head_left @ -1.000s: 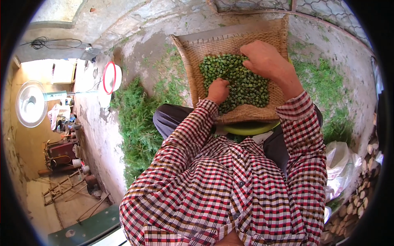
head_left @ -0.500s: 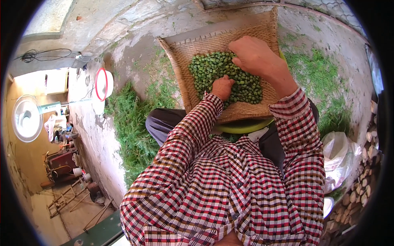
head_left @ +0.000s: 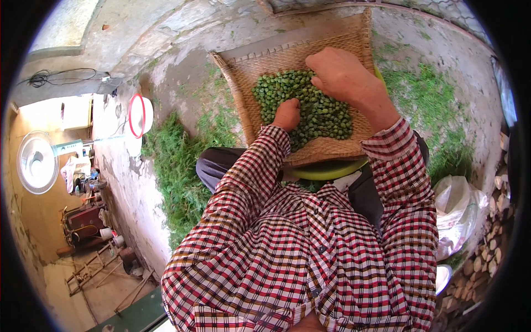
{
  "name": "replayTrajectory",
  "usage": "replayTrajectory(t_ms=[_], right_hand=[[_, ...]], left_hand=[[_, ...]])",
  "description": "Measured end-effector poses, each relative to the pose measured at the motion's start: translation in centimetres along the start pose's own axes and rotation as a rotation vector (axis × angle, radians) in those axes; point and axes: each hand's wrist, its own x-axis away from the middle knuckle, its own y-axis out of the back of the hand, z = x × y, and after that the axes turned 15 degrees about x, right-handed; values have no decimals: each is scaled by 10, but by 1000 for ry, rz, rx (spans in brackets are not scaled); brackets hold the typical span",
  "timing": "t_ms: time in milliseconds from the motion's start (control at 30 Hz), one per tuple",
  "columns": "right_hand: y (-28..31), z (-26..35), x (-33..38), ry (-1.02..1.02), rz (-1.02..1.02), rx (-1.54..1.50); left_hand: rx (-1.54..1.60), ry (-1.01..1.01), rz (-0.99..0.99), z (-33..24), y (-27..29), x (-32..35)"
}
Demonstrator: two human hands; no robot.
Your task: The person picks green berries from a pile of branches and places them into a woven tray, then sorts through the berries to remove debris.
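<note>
A shallow woven tray (head_left: 326,150) lies tilted over my lap, its far edge raised. Spread across its middle is a layer of small, knobbly green seed pods or cones (head_left: 332,119); their exact kind is too small to tell. My left hand (head_left: 287,114) rests on the left part of the layer with fingers curled down and their tips hidden. Above the layer's far right part, my right hand (head_left: 340,73) is bent at the wrist, fingers drawn together. Whatever either hand pinches cannot be seen.
Beneath the tray shows the rim of a yellow-green basin (head_left: 323,172). Feathery green sprigs (head_left: 180,171) lie on the left, with more scattered greenery (head_left: 423,97) at right. A plastic bag (head_left: 456,210) and stacked firewood (head_left: 487,249) stand near right. A red-rimmed white bucket (head_left: 141,115) is at left.
My left hand has slid a little left across the green pods, and its fingers are more curled. My right hand has barely moved.
</note>
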Motion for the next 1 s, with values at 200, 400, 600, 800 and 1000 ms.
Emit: replayTrajectory(t_ms=[200,400,600,800,1000], right_hand=[[-1,3,-4,-22,63,21],[-2,3,-4,-34,102,49],[-3,4,-5,-21,55,22],[-1,5,-3,-29,78,20],[-1,8,-4,-48,128,30]], left_hand=[[127,45,142,4,-2,18],[-148,-96,262,-20,-13,26],[-225,-92,297,-16,-19,20],[112,120,203,-20,8,23],[305,202,224,-24,22,28]])
